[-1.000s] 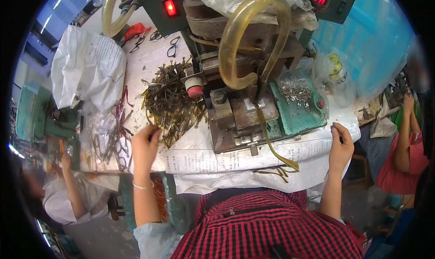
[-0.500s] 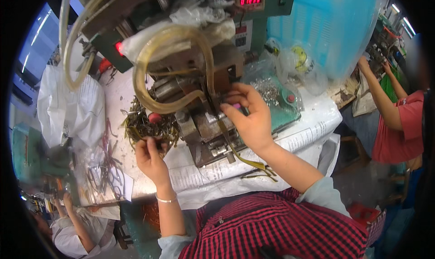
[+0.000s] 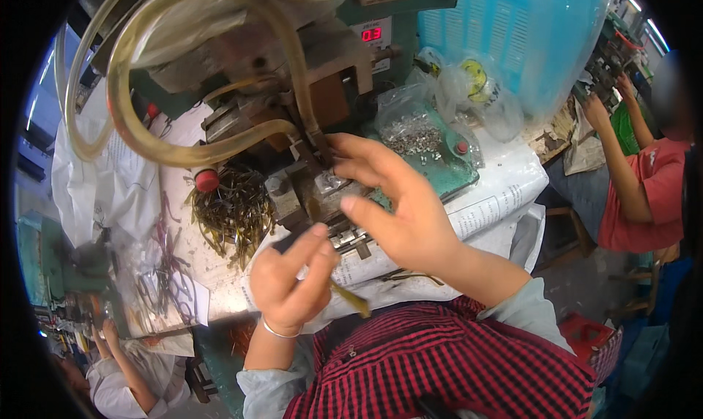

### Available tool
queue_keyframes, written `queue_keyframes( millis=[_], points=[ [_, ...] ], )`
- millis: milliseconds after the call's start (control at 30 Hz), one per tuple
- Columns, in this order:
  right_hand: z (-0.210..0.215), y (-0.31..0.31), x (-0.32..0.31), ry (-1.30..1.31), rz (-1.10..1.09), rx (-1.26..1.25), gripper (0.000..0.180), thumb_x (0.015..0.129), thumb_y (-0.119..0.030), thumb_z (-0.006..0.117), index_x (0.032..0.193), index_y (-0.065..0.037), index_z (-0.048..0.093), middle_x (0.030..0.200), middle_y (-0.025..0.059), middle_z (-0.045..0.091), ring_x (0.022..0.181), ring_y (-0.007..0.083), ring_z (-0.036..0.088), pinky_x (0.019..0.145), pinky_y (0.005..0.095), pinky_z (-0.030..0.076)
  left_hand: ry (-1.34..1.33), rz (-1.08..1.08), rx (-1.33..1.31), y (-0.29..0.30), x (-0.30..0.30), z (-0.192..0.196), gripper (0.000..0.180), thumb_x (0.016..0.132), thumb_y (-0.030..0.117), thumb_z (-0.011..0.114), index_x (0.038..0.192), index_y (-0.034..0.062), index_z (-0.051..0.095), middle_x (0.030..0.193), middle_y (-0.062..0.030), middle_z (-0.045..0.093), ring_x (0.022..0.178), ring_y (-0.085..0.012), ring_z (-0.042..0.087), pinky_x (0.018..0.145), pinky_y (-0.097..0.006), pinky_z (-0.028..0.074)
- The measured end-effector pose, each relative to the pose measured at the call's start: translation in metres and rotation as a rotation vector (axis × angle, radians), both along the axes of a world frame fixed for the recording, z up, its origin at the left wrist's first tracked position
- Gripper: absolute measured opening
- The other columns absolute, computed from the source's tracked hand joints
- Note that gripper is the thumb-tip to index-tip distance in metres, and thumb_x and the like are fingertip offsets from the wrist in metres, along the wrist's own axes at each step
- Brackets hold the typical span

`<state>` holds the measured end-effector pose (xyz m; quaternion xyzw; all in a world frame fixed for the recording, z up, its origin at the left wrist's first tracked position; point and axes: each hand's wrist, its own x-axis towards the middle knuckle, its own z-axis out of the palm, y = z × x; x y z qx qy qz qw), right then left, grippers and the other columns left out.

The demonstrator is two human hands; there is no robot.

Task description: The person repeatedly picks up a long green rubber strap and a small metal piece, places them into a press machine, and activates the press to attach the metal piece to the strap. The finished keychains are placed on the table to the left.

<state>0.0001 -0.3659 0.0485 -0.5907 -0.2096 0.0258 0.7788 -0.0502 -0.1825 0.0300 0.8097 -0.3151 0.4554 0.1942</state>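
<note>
From my seat I take the press [image 3: 293, 195] as my landmark. One olive strip [image 3: 351, 300] lies at its front: the upper part runs onto the working block, and the lower end hangs out toward the checked apron [image 3: 439, 346]. The left hand [image 3: 293, 276] is over the strip just in front of the press, thumb and finger close about it; blur keeps me from telling whether they truly pinch it. The right hand [image 3: 406, 206] reaches in from the press's right, thumb spread well away from the fingers, fingertips beside the working head; I can't tell whether they touch it.

I judge the work to be midway on this piece, with the strip not yet clear of the press. Plenty seems left: a heap of strips [image 3: 233, 217] lies to its left, and small metal bits [image 3: 417, 137] fill the green tray [image 3: 461, 176] to its right. A few loose strips [image 3: 414, 276] lie in front; I can't tell whether those are finished.
</note>
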Motion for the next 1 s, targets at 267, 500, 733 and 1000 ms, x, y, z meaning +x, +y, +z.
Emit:
queue_keyframes(
  millis=[267, 500, 733, 1000],
  points=[
    [-0.063, -0.054, 0.085, -0.096, -0.566, -0.202, 0.033, 0.099, -0.007, 0.064, 0.132, -0.001, 0.062, 0.118, 0.0111, 0.071, 0.104, 0.0172, 0.067, 0.092, 0.0307, 0.053, -0.070, -0.096, 0.081, -0.018, 0.029, -0.012, 0.020, 0.075, 0.007, 0.084, 0.093, 0.0079, 0.076, 0.098, -0.0105, 0.077, 0.053, -0.0101, 0.052, 0.046, -0.023, 0.037],
    [-0.107, -0.106, 0.055, -0.188, -0.596, -0.810, 0.018, 0.088, -0.010, 0.072, 0.104, -0.003, 0.072, 0.104, 0.0124, 0.072, 0.099, 0.0294, 0.067, 0.093, 0.0394, 0.051, -0.053, -0.113, 0.077, -0.019, 0.033, -0.017, 0.021, 0.074, 0.007, 0.084, 0.093, 0.0088, 0.075, 0.099, -0.0103, 0.076, 0.053, -0.0096, 0.054, 0.046, -0.023, 0.037],
    [-0.119, -0.074, 0.045, -0.429, -0.678, -1.161, 0.011, 0.078, -0.009, 0.077, 0.088, -0.005, 0.073, 0.084, 0.0138, 0.063, 0.094, 0.0362, 0.063, 0.088, 0.0454, 0.049, 0.185, -0.011, -0.085, -0.024, -0.002, -0.019, 0.032, 0.072, 0.004, 0.085, 0.103, 0.0071, 0.077, 0.113, -0.0135, 0.077, 0.067, -0.0186, 0.065, 0.054, -0.031, 0.048],
    [-0.108, -0.078, 0.026, -0.125, -0.711, -0.692, 0.005, 0.091, 0.000, 0.069, 0.095, 0.000, 0.070, 0.090, 0.0115, 0.071, 0.083, 0.0218, 0.068, 0.078, 0.0334, 0.053, 0.027, 0.576, -0.389, 0.056, -0.060, 0.001, 0.022, 0.082, -0.009, 0.075, 0.102, 0.0005, 0.072, 0.097, -0.0113, 0.073, 0.085, -0.0251, 0.065, 0.077, -0.036, 0.048]
  ],
)
